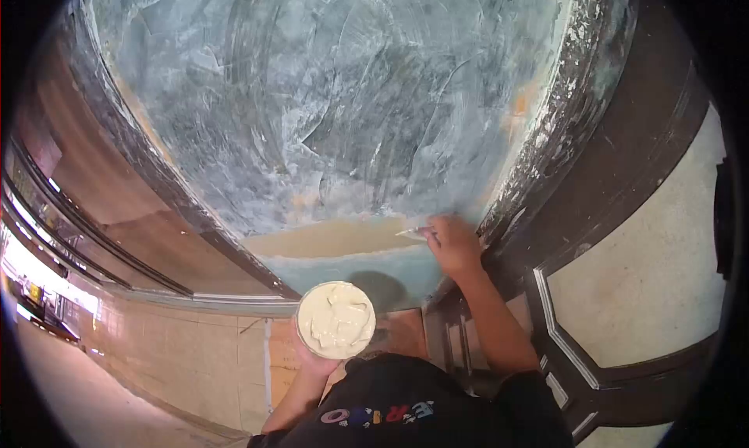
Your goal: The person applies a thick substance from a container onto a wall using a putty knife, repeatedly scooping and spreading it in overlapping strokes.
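Observation:
My left hand (314, 360) grips a round tub (300, 335) from below and the side. Thick cream-coloured paint (339, 317) fills it nearly to the rim, its surface marked with ridges. My right hand (455, 247) is closed around a small paintbrush (412, 231), whose pale tip points left. That tip overlaps the right end of a beige painted band (328, 239) low on the wall (351, 97). Above the band, the wall is streaky blue-grey; a pale blue strip (335, 272) runs beneath it. The brush's handle is mostly hidden in my fingers.
Dark frames with flaking paint border the wall, the right one (546, 128) close to my right hand. Beyond it stands a dark door with pale panels (647, 253). Brown panelling (117, 191) rises on the left, above a tiled floor (195, 347).

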Demonstrator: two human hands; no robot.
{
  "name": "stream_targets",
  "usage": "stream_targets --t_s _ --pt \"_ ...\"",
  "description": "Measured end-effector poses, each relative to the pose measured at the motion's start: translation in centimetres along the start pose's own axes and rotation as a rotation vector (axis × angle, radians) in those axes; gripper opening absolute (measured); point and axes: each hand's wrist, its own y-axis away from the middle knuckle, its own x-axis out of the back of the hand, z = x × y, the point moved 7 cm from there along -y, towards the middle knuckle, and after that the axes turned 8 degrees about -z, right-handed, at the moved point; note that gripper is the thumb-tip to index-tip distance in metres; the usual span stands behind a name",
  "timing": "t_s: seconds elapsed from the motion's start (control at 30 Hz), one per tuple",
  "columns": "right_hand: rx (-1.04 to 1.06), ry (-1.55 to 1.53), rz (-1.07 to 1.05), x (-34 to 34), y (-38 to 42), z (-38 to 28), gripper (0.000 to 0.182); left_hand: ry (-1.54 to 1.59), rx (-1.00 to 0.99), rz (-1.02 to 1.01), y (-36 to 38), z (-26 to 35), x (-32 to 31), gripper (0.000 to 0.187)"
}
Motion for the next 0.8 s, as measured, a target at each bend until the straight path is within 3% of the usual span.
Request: stream_targets --t_s 0.1,0.23,0.4,0.67,0.8 --pt "-0.063 0.042 -0.055 2.2 -2.5 -0.9 0.023 0.077 0.037 0.030 0.0 0.5 -0.4 0.073" --pt "-0.035 0.103 0.064 7.1 -2.9 -3.7 0.020 -0.144 0.000 0.021 0.2 1.8 -1.4 0.074" --pt "0.004 0.124 -0.045 -0.3 -0.4 -1.9 0.015 -0.097 -0.038 0.128 0.4 2.5 2.9 0.074" --pt "-0.003 0.112 0.102 6.9 -3.3 -4.3 0.023 -0.048 0.048 0.037 -0.5 2.4 0.6 0.073" --pt "0.066 0.168 0.075 1.0 -0.9 -3.2 0.020 -0.047 0.054 0.022 -0.8 2.2 0.2 0.073"
